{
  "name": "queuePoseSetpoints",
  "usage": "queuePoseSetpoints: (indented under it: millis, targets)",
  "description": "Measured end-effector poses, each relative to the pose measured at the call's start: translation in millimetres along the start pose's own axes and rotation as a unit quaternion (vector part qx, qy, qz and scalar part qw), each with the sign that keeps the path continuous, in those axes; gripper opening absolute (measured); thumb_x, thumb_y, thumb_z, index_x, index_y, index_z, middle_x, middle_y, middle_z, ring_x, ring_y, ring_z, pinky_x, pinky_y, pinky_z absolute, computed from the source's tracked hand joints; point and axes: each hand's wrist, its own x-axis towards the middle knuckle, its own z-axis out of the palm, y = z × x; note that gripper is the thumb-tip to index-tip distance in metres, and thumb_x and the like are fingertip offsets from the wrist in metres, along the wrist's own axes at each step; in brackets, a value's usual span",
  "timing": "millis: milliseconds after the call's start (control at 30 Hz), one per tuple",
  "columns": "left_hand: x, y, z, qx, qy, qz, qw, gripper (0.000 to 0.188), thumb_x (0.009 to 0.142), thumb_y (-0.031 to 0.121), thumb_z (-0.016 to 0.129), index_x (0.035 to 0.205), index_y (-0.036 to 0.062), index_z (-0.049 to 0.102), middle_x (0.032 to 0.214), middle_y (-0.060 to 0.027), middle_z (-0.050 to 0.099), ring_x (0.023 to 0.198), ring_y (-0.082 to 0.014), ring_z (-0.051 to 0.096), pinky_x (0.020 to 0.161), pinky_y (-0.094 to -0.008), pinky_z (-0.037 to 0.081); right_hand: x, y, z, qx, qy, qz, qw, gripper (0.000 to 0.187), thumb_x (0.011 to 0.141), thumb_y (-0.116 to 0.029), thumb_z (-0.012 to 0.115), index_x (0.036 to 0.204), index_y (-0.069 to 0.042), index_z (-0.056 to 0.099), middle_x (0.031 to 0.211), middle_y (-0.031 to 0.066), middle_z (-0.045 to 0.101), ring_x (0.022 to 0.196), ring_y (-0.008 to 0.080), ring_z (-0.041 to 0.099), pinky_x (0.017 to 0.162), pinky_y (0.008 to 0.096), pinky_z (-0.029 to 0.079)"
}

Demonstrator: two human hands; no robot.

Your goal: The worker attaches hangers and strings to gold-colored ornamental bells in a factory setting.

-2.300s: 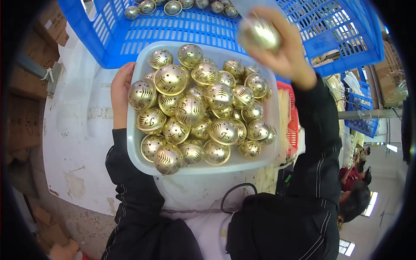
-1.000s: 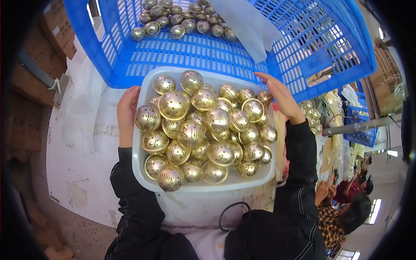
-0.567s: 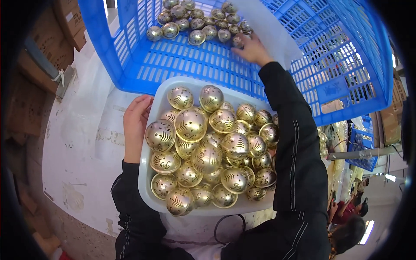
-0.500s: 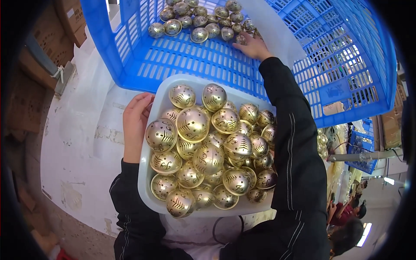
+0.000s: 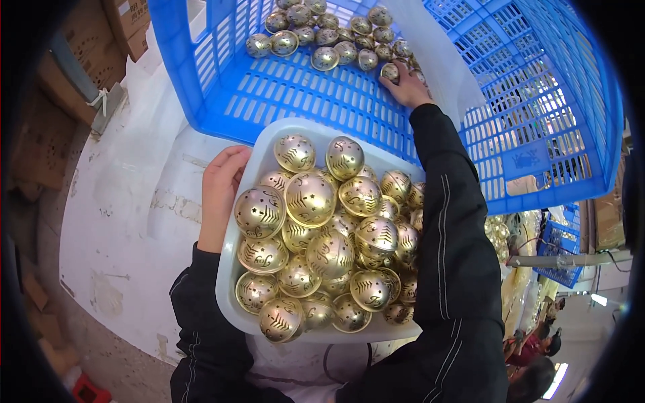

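Note:
A white plastic tub [image 5: 227,295] is heaped with shiny gold ball ornaments [image 5: 310,199], cut with star and line patterns. My left hand [image 5: 225,176] holds the tub's left rim near its far corner, fingers curled over the edge. Beyond the tub lies a blue slatted crate [image 5: 222,111], and my right hand [image 5: 410,88] reaches into it. Thumb and fingers there close around one gold ball [image 5: 390,72], at the right end of a cluster of loose balls [image 5: 325,58]. My right forearm covers the tub's right side.
A translucent plastic sheet [image 5: 440,60] hangs inside the crate beside my right hand. Under the crate is a worn white table [image 5: 107,228]. Cardboard boxes [image 5: 77,40] are stacked at the left. Other people [image 5: 537,352] sit at the far right, beyond another blue crate [image 5: 563,235].
The whole view has shifted slightly, with crate and tub a little further right. My right hand's fingers have closed in around a ball. My left hand stays at the tub's rim.

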Motion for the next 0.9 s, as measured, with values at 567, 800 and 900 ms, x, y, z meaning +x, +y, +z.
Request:
queuePoseSetpoints:
  millis: [567, 800, 900]
  targets:
    - [3.9, -3.0, -21.2, -0.038, -0.016, 0.017, 0.999, 0.019, 0.095, 0.012, 0.058, 0.104, -0.0029, 0.066, 0.098, -0.0081, 0.069, 0.090, -0.0152, 0.065, 0.082, -0.0267, 0.050, -123.3, -137.4, -197.1, 0.002, -0.070, -0.225, 0.972, 0.054, 0.093, -0.052, 0.060, 0.103, 0.000, 0.058, 0.084, 0.0242, 0.065, 0.078, 0.0401, 0.063, 0.071, 0.0466, 0.047]
    - [-3.4, 7.8, 0.0, -0.082, 0.002, -0.037, 0.996, 0.022, 0.096, 0.013, 0.056, 0.107, -0.0037, 0.065, 0.105, -0.0105, 0.069, 0.094, -0.0175, 0.066, 0.082, -0.0289, 0.053, -359.6, -134.1, -218.4, 0.091, 0.050, -0.325, 0.940, 0.068, 0.074, -0.053, 0.080, 0.112, 0.000, 0.062, 0.089, 0.0117, 0.063, 0.077, 0.0279, 0.063, 0.063, 0.0363, 0.052]
    - [-5.4, 0.9, 1.4, -0.002, -0.076, 0.021, 0.997, 0.026, 0.097, 0.012, 0.053, 0.114, -0.0050, 0.064, 0.107, -0.0118, 0.069, 0.096, -0.0180, 0.066, 0.082, -0.0294, 0.054, -425.3, -142.9, -204.0, 0.073, 0.039, -0.251, 0.964, 0.072, 0.071, -0.055, 0.081, 0.108, 0.004, 0.062, 0.090, 0.0135, 0.063, 0.078, 0.0324, 0.062, 0.067, 0.0393, 0.053]
